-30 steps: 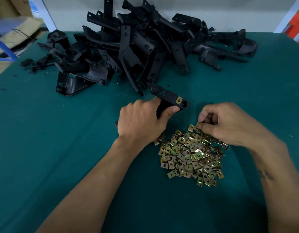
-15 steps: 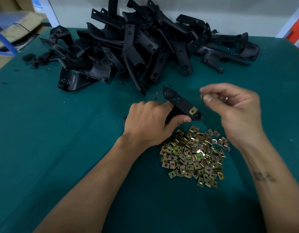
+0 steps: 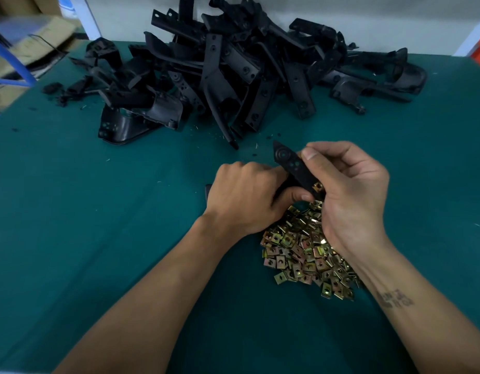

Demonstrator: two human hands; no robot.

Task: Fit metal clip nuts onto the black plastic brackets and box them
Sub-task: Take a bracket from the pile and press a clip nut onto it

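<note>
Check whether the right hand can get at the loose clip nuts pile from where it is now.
Probably yes. The right hand sits directly over the far edge of the clip nut pile, with nothing between them. But its fingers are busy on the bracket, which the left hand also holds, so it must let go first.

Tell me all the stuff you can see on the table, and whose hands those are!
bracket: one, black, held over the table between both hands, one clip nut already on it
bracket pile: many, black, far side of the table
clip nut pile: many, brass-gold, near side, below the hands
table: one, teal cover
cardboard boxes: a few, brown, far left, blurred
left hand: grips the bracket's lower part
right hand: fingers curled at the bracket's upper end
</note>
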